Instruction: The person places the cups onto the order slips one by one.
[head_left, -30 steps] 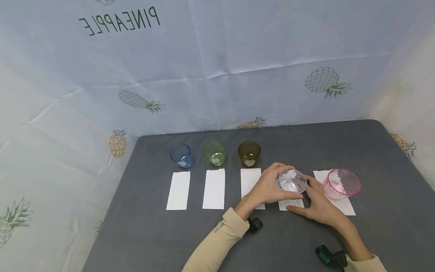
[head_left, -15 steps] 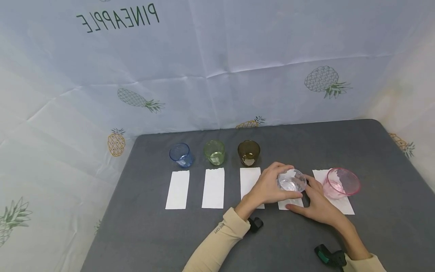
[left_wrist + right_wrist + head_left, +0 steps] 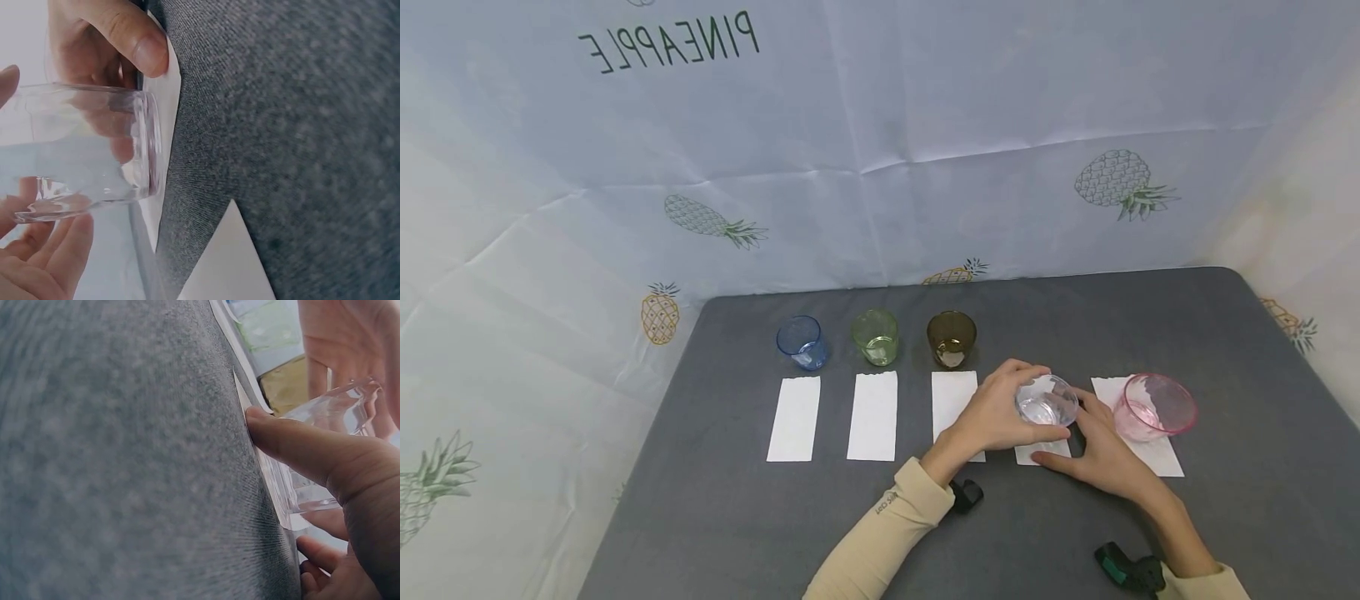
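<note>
In the head view my left hand (image 3: 1000,408) grips a clear glass (image 3: 1043,407) by its sides, thumb on the near side and fingers on the far side. The glass is upright; its base (image 3: 147,144) is on or just above a white paper strip (image 3: 170,103) in the left wrist view. My right hand (image 3: 1105,450) lies low to the right of the glass. Its thumb (image 3: 294,440) rests on that strip's near edge, and its other fingers reach past the glass base, partly hidden. A pink glass (image 3: 1152,408) stands just right of this hand on another paper strip (image 3: 1157,457).
A blue glass (image 3: 801,343), a green glass (image 3: 875,338) and a brown glass (image 3: 951,340) stand in a row at the back. Before them lie white paper strips (image 3: 793,419) on the grey table (image 3: 715,500). A pineapple-print curtain (image 3: 880,167) hangs behind.
Both hands and the clear glass keep their places. Only the head view shifts slightly.
</note>
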A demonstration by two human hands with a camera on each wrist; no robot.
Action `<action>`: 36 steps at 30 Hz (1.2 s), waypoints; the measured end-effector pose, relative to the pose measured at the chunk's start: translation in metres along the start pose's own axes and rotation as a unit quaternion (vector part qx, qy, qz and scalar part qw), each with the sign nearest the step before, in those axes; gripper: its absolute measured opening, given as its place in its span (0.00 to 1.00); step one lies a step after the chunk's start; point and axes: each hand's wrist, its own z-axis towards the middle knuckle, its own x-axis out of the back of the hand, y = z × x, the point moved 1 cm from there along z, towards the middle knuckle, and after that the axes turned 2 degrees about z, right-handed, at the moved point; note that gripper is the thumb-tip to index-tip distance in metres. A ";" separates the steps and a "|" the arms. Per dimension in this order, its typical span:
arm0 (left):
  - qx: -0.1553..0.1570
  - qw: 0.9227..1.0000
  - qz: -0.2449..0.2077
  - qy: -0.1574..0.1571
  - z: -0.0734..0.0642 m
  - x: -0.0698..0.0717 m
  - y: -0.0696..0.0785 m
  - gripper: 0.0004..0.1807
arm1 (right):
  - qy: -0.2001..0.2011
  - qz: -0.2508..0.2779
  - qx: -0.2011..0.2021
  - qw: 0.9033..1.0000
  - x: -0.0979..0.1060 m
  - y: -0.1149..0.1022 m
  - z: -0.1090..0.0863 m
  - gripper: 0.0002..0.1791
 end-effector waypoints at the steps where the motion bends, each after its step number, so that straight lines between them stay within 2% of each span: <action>1: -0.001 1.000 0.004 0.000 0.000 0.000 0.000 0.44 | 0.003 0.001 0.002 1.000 0.000 0.000 0.000 0.47; 9: -0.023 0.999 0.032 0.005 0.001 0.001 0.000 0.45 | 0.012 -0.010 0.003 1.000 0.000 -0.004 0.001 0.52; 14: -0.034 0.999 0.033 0.001 -0.001 0.002 -0.001 0.47 | 0.038 -0.029 0.026 0.999 0.000 -0.007 -0.001 0.55; 21: -0.037 0.999 0.024 0.007 -0.004 0.008 0.001 0.51 | 0.069 0.003 0.049 0.996 0.006 -0.013 0.001 0.57; 30: -0.063 0.998 0.002 0.025 -0.008 0.028 -0.002 0.46 | 0.088 0.019 0.068 0.994 0.017 -0.027 0.001 0.61; 36: -0.072 0.996 -0.010 0.053 -0.009 0.050 -0.009 0.42 | 0.106 0.028 0.067 0.992 0.022 -0.043 0.002 0.59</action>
